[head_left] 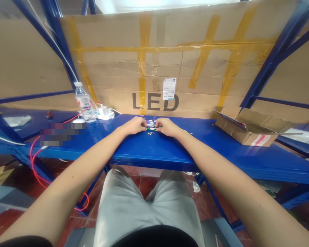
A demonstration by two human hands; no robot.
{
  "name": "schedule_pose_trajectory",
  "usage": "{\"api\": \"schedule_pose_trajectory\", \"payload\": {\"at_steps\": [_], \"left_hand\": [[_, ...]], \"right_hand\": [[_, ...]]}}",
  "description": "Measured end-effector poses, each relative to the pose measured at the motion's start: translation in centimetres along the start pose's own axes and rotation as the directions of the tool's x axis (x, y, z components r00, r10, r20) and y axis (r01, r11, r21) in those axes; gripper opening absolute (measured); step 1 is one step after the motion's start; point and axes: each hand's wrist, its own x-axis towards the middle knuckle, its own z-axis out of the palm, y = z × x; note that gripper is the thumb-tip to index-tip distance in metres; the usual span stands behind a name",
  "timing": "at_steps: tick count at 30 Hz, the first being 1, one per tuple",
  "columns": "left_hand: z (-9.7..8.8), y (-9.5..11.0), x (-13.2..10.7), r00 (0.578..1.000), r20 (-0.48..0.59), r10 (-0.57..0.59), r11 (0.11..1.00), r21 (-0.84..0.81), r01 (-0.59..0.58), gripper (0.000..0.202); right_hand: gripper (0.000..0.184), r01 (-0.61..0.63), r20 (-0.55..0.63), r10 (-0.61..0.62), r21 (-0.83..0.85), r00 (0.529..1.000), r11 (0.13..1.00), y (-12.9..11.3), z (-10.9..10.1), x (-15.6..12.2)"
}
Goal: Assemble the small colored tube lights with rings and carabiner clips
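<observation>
At the middle of the blue shelf top (pixel 154 147), my left hand (pixel 136 125) and my right hand (pixel 167 126) face each other a short way apart. Their fingers are pinched on the two ends of a small slim green object (pixel 151 129), too small to name for certain. Just behind it lies a row of shiny, thin, silvery and purple sticks (pixel 151 122), partly hidden by my fingers. A few tiny shiny bits (pixel 150 133) rest on the shelf in front of the green object.
Large taped cardboard (pixel 105 75) marked LED stands behind the shelf. To the left are a water bottle (pixel 84 103), a white power strip (pixel 105 114) and a red cable (pixel 32 154). An open cardboard box (pixel 247 128) sits to the right. Blue posts (pixel 270 61) flank the shelf.
</observation>
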Motion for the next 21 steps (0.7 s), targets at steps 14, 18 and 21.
{"api": "schedule_pose_trajectory", "payload": {"at_steps": [14,18,21], "left_hand": [[-0.6,-0.1,-0.2,0.997,-0.045,-0.070,0.997,-0.032,0.068,0.015],[-2.3,-1.1,-0.7,0.963,-0.121,-0.239,0.967,0.056,0.247,0.023],[-3.6,-2.1,-1.3,0.918,-0.056,-0.392,0.903,0.166,0.396,0.033]], "right_hand": [[0.018,-0.070,0.006,0.071,-0.110,0.997,0.991,1.1,-1.0,-0.3],[0.016,-0.090,-0.093,0.090,0.000,0.992,0.996,1.4,-1.8,-0.4],[0.016,-0.155,-0.161,0.162,0.057,0.973,0.986,1.7,-2.6,-0.5]]}}
